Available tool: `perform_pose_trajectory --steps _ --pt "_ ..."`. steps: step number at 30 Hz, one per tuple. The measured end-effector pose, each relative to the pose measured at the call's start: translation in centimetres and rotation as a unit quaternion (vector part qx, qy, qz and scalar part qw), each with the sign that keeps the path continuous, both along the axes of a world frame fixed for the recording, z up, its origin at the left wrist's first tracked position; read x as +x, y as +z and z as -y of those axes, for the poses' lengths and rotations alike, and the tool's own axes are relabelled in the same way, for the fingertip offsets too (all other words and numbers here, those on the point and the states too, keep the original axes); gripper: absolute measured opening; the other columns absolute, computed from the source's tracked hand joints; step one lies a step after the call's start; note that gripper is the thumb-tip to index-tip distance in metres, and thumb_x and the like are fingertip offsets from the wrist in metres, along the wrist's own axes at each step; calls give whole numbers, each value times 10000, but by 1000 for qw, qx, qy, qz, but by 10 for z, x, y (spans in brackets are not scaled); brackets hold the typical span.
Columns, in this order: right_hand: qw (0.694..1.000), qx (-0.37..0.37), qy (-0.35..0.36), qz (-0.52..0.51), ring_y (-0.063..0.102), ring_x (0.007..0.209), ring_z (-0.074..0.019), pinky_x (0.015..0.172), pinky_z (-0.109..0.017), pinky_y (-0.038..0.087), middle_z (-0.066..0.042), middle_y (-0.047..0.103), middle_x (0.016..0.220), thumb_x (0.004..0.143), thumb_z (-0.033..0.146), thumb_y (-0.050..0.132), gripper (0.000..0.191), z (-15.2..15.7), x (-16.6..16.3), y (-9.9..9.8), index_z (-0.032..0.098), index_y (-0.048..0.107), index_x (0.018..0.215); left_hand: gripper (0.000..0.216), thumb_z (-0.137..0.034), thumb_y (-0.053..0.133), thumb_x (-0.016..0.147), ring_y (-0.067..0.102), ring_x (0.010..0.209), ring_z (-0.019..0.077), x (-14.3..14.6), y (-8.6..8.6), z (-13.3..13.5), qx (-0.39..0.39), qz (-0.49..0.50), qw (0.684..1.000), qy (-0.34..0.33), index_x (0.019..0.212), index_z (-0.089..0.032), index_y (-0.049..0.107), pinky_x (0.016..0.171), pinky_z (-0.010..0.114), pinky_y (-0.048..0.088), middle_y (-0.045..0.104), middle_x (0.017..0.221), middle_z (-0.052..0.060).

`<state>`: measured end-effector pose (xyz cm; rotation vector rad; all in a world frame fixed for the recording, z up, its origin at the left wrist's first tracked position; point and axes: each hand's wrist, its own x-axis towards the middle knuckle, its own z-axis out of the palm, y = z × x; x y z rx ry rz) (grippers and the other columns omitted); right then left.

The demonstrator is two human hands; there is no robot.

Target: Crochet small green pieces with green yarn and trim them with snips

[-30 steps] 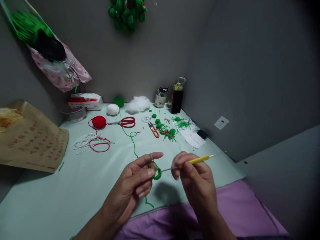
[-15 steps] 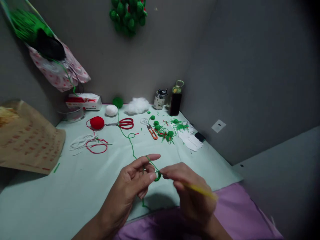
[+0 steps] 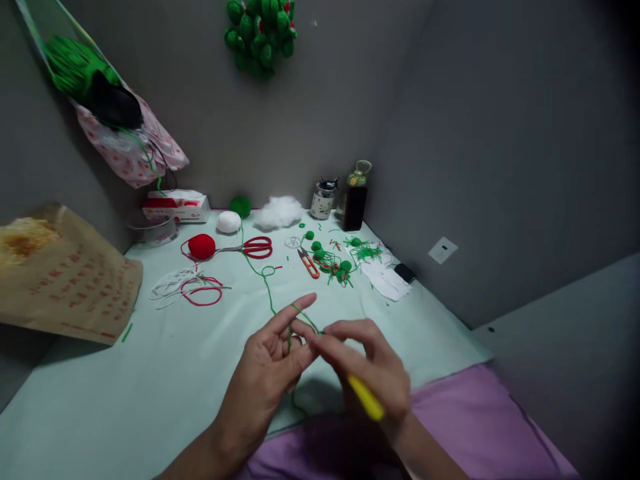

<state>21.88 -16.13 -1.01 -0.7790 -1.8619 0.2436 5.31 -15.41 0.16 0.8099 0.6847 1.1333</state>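
Note:
My left hand point(image 3: 273, 367) has green yarn point(image 3: 269, 293) looped over its raised index finger, while its thumb and other fingers pinch inward. My right hand point(image 3: 373, 367) grips a crochet hook by its yellow handle point(image 3: 367, 398); the hook's tip is hidden at the fingertips, which touch those of the left hand. The small green crochet loop between the hands is almost wholly covered by my fingers. From the left index finger the strand runs back across the table to a green yarn ball point(image 3: 241, 206). A loose tail hangs below the left hand.
Red-handled scissors point(image 3: 257, 247), a red yarn ball point(image 3: 201, 247) and a white ball point(image 3: 229, 222) lie beyond my hands. Orange thread snips point(image 3: 309, 264) sit beside green crocheted pieces point(image 3: 345, 267). A paper bag point(image 3: 90, 287) stands left; a phone point(image 3: 355, 208) leans at the back.
My right hand has turned and moved in against the left fingertips, swinging the yellow handle downward. The green loop, visible before, is now mostly covered. The view has shifted slightly.

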Motion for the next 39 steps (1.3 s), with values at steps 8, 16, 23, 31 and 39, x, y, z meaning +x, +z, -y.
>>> perform_pose_trajectory --steps 8,16,23,31,39 --pt "967 -104 51 -228 617 751 -144 655 -286 524 -42 669 877 987 127 532 229 -9 2 0 219 732 1051 365 -139 752 817 209 449 -20 -9 3 -9 -99 95 987 -84 1181 -155 745 404 127 220 521 765 -38" --pt "930 -217 137 -264 647 849 -153 711 -278 536 -48 704 938 982 234 600 166 -9 0 2 238 764 1005 349 -196 789 794 285 495 8 -5 2 -5 -61 48 994 -82 1141 -238 770 433 139 259 564 825 -12" --pt "909 -249 163 -291 668 712 -133 655 -287 569 -27 724 907 1035 242 485 207 -10 4 4 241 692 1016 340 -245 781 811 317 516 22 -7 3 -5 -34 22 996 -76 1150 -249 767 455 153 276 570 815 -7" --pt "989 96 1 116 711 976 -212 809 -324 613 -91 741 1062 934 102 615 323 3 7 7 226 692 1222 441 -269 808 796 303 520 32 -4 3 -1 -69 36 996 -41 1227 -236 723 452 155 267 512 741 -38" --pt "953 -172 97 -230 618 630 -129 560 -284 544 -21 648 846 1019 183 472 240 -9 4 5 244 703 1013 460 -236 820 787 327 524 21 -5 2 -3 -41 11 999 -33 1236 -243 719 443 146 258 545 811 -26"
